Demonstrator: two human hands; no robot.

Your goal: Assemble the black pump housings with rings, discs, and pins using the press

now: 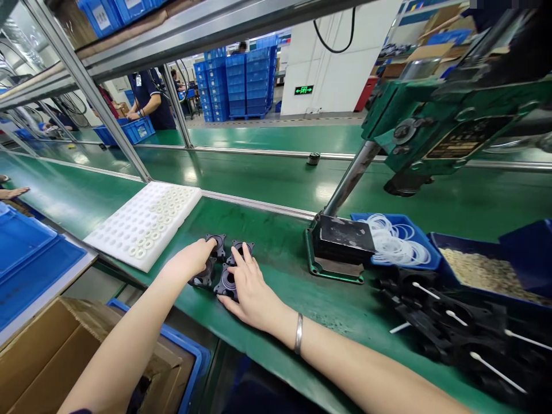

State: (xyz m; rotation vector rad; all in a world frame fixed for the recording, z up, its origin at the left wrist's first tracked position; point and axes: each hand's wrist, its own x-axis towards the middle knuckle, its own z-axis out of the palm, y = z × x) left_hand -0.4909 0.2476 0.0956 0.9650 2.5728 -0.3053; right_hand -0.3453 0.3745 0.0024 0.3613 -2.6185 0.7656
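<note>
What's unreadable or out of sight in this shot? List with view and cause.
All head view:
- Left hand fingertips: their grip on the black parts is unclear, too small.
- Lower-right black part's near side: partly behind the right hand.
- Nameplate text: blurred, too small.
- Press top: cut off by the upper right edge.
- Carton contents: mostly hidden by its flaps and the left forearm.
- Grains: blurred, type unclear.

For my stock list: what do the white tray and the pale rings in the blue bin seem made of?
White tray: probably foam or matte plastic, being a thick, pale, pocketed slab. Pale rings: likely smooth plastic or silicone, milky, glossy and thin.
</note>
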